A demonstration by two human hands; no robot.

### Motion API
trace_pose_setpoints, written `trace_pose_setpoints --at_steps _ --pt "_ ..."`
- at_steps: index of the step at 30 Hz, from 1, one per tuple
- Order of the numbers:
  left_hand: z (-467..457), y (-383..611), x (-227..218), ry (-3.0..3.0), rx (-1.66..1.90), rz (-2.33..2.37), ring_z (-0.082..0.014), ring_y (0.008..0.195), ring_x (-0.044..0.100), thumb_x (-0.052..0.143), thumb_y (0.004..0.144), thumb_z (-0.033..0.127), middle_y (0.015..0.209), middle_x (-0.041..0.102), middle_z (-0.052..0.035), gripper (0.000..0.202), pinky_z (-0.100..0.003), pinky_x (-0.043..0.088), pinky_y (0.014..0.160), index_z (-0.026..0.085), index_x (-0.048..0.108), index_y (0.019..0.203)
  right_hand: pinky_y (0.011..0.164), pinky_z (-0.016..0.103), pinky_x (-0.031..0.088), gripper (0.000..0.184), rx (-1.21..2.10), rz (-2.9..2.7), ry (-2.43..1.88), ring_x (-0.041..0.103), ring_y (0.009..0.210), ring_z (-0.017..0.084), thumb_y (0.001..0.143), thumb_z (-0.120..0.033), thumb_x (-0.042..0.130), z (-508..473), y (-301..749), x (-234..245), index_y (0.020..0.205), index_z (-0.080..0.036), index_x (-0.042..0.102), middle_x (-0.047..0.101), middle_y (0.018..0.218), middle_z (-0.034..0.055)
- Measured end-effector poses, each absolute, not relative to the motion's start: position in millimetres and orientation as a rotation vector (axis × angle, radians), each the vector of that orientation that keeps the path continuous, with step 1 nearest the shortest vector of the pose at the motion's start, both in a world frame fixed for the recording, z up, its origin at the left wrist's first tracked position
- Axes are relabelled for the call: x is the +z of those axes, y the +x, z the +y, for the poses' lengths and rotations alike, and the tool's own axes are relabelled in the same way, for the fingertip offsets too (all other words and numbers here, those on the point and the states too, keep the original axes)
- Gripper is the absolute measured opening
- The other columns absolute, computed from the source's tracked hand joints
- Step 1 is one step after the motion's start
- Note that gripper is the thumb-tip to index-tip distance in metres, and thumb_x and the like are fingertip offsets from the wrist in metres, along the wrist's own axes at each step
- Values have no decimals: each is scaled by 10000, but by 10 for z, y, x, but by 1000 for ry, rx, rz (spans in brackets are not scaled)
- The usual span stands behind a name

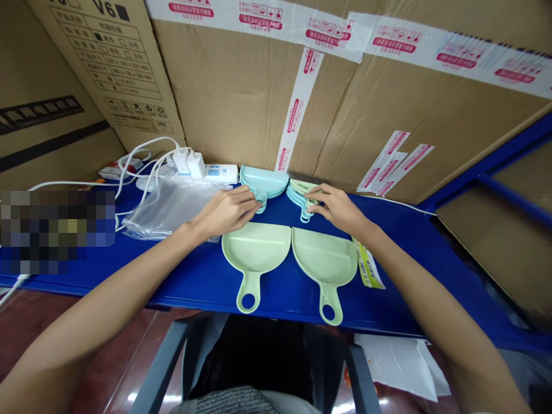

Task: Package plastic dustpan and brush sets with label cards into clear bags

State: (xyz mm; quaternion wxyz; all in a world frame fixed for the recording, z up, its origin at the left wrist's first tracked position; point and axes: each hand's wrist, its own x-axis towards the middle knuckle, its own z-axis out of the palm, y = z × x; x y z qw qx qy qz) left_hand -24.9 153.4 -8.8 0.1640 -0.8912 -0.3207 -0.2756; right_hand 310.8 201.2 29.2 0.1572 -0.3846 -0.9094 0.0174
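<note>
we see our left hand [228,210], fingers curled, pinching the handle end of a light blue pan stack [265,181] at the back of the blue shelf [207,276]. our right hand [338,208], half closed, grips the top of a second stack [301,194] just beside it. nearer us lie one green pan [256,247] and another green pan [324,256], touching. clear bags [168,207] lie left; cardboard boxes [241,98] stand behind.

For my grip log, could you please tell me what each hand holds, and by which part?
The left hand pinches the blue dustpan stack by its handles; the right hand grips the second dustpan stack likewise.
</note>
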Motion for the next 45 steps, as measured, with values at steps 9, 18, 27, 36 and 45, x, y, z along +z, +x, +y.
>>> trace_pose_setpoints --at_steps 9,18,27,36,45 --pt "1588 -274 -126 -2504 -872 -947 -228 835 659 483 1081 236 820 720 -78 309 -336 484 658 167 778 1021 960 385 576 292 192 -2290 -1214 763 1105 285 982 -403 695 2001 3115 378 1126 -205 853 804 1253 104" --pt "1645 -359 -127 -2223 -1189 -1099 -201 762 678 543 1040 228 817 737 -69 261 -321 477 673 172 786 963 898 414 626 338 94 -2000 -1226 800 975 310 990 -439 637 1954 3124 648 1010 -195 870 847 1054 85" --pt "1579 -372 -26 -2007 -1395 -1236 -168 658 625 546 1032 245 756 700 -49 257 -304 426 636 163 783 973 1013 447 648 286 -276 -2226 -1000 783 1127 301 1077 -282 576 319 2540 414 1219 -271 825 787 1287 89" --pt "1537 -315 -43 -2083 -1331 -1166 -160 634 606 528 1040 251 752 689 -49 280 -301 390 618 164 785 968 800 422 684 255 -490 -2478 -808 767 1096 301 1044 -130 581 -196 1992 -173 1144 -201 804 816 1127 136" --pt "1532 -312 -43 -2091 -1300 -1180 -168 632 629 534 1039 255 766 712 -56 272 -324 396 601 176 786 973 1251 625 412 964 -220 -2635 -843 324 1600 446 904 -658 746 -18 2052 -237 1581 -23 486 412 1662 320"
